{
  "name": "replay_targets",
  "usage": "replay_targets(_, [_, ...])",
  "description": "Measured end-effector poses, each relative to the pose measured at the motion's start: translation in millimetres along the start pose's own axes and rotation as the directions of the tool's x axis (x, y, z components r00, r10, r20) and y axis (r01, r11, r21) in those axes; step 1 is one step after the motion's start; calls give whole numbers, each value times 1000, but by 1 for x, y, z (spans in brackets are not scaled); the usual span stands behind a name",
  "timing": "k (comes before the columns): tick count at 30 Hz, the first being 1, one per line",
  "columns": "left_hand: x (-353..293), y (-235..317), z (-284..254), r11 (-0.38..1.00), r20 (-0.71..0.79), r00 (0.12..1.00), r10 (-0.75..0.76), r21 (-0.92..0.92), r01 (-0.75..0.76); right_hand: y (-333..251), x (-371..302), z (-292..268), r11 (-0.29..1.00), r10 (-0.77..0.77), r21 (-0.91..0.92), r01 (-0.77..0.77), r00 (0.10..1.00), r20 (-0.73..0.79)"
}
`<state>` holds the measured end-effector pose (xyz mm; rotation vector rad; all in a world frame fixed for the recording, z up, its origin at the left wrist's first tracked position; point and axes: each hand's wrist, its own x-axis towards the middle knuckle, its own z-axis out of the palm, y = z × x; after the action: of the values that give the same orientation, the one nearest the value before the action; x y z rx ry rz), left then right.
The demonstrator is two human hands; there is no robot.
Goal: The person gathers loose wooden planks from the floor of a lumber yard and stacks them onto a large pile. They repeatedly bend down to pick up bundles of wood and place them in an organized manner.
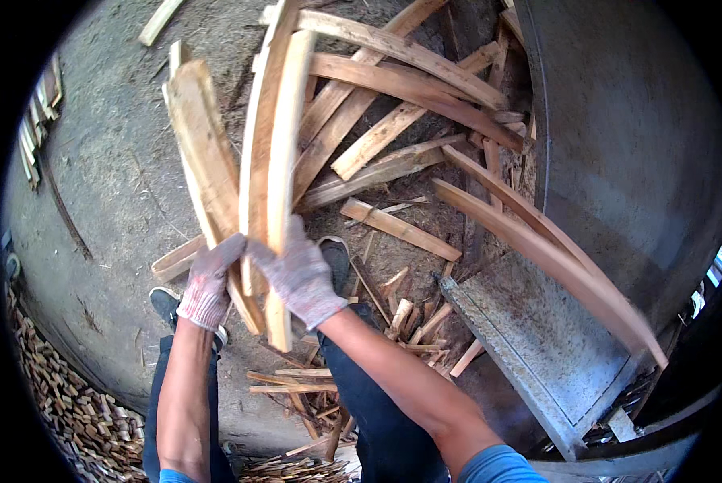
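Our right hand [305,278] clamps two long strips [287,137]; our left [210,278] rests against a plank [204,137], grip unclear; many loose boards [401,230] seem yet ungathered.

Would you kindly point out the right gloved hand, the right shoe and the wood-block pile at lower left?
Right gloved hand [298,278], head view: back of glove.
Right shoe [337,262], head view: dark upper.
Wood-block pile [83,398], head view: its middle.
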<state>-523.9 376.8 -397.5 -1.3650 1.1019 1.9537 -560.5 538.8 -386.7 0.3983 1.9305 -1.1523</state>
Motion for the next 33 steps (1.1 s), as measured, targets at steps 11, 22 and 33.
replay_targets(11, [48,-19,-47,875,-149,982,120,483,-34,12,2,-115,905,28,-404,-134,966,-256])
replay_targets(22, [67,-7,-36,891,-86,974,211,427,-155,-1,132,-136,511,-258,-849,-134,918,-300])
replay_targets(33, [51,2,-12,363,28,693,720,836,-411,0,95,-74,705,-440,-709,-10,778,-449])
